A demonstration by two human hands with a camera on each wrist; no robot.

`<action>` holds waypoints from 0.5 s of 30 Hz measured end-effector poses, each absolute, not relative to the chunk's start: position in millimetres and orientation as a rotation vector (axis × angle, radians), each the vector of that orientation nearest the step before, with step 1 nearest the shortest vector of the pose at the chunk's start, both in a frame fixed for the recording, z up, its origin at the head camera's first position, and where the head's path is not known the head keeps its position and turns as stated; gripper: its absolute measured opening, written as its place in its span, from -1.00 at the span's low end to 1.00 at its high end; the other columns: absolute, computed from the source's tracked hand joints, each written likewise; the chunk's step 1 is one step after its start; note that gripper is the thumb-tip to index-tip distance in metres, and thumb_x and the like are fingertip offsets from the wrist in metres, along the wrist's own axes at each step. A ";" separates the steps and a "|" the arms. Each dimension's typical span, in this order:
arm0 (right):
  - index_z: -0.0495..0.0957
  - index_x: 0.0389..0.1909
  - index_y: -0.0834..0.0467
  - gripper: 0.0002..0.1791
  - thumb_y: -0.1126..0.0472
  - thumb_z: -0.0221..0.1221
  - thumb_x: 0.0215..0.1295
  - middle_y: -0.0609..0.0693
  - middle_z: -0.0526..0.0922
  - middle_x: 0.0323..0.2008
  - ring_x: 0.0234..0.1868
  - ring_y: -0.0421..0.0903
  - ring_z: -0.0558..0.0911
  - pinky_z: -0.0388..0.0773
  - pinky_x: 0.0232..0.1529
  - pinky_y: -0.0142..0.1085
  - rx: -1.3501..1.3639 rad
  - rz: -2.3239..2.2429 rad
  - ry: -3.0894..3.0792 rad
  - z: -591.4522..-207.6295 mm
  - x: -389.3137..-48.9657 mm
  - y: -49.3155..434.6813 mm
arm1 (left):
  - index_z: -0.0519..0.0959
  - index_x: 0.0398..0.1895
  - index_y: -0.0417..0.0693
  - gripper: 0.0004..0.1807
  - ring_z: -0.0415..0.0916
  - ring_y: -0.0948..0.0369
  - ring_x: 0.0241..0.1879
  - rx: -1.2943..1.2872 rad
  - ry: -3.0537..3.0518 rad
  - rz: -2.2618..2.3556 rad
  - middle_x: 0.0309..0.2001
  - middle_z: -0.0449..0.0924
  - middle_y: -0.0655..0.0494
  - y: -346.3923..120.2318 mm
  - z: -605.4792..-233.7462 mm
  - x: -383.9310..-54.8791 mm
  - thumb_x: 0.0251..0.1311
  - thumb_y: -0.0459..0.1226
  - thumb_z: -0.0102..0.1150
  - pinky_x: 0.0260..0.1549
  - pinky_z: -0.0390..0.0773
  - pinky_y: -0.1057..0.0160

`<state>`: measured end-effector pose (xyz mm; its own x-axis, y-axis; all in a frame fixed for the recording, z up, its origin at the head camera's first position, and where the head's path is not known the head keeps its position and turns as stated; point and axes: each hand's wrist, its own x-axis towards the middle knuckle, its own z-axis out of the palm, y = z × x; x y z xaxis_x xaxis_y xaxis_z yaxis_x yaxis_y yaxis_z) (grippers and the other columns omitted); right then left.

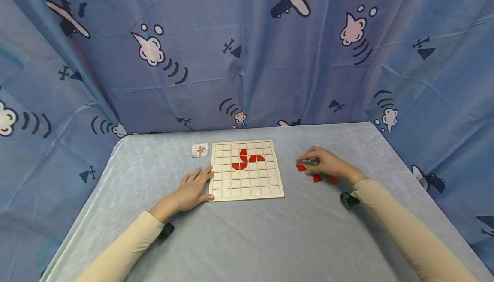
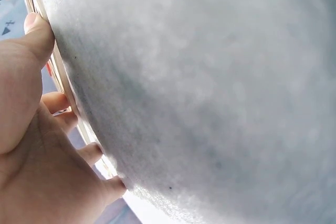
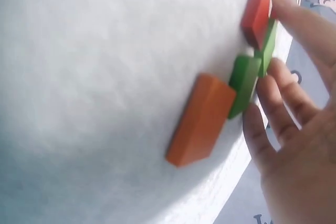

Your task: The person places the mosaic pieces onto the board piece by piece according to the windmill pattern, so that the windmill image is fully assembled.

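A wooden grid board [image 1: 247,186] lies on the table with several red quarter-round pieces [image 1: 239,166] in its squares, set in a pinwheel-like shape. My left hand [image 1: 191,191] rests at the board's left edge, fingers spread, thumb and fingertips touching the rim. To the right of the board, my right hand [image 1: 329,162] is over a small group of loose pieces, thumb and fingers apart. Under and about it are a red piece [image 1: 301,168], another red piece [image 3: 255,13], green pieces [image 3: 244,85] and an orange piece [image 3: 202,121]. Whether its fingertips touch any piece, I cannot tell.
A small pattern card [image 1: 200,150] with a printed grid and red shape lies at the board's upper left. Grey-white cloth [image 1: 247,243] covers the table. A blue curtain [image 1: 208,102] printed with planes hangs behind and along both sides.
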<state>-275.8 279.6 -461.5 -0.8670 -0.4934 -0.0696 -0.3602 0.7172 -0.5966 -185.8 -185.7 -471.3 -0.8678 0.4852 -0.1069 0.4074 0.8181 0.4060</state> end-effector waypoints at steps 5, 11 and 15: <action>0.65 0.14 0.02 -0.53 0.22 0.40 0.16 0.09 0.49 -0.04 -0.13 -0.03 0.38 0.35 -0.10 -0.22 -0.712 -0.867 2.586 -460.0 -285.4 281.3 | 0.12 0.52 -0.16 -0.16 -0.18 -0.27 0.57 0.697 2.797 0.559 0.61 -0.11 -0.09 -187.2 -472.0 -186.4 0.31 0.02 0.15 0.33 -0.07 -0.51; 0.67 0.11 0.01 -0.55 0.29 0.37 0.17 0.11 0.44 -0.05 -0.17 -0.01 0.31 0.31 -0.15 -0.23 -0.695 -0.887 2.492 -459.3 -295.0 282.0 | 0.11 0.53 -0.16 -0.16 -0.18 -0.26 0.57 0.700 2.796 0.553 0.61 -0.11 -0.09 -187.6 -472.8 -186.9 0.32 0.04 0.14 0.34 -0.07 -0.50; 0.70 0.07 0.00 -0.58 0.30 0.37 0.15 0.11 0.44 -0.06 -0.14 0.00 0.32 0.33 -0.12 -0.23 -0.686 -0.891 2.466 -458.1 -297.2 280.8 | 0.12 0.52 -0.16 -0.17 -0.18 -0.26 0.57 0.696 2.794 0.559 0.61 -0.10 -0.09 -187.0 -470.8 -186.3 0.32 0.03 0.14 0.34 -0.07 -0.50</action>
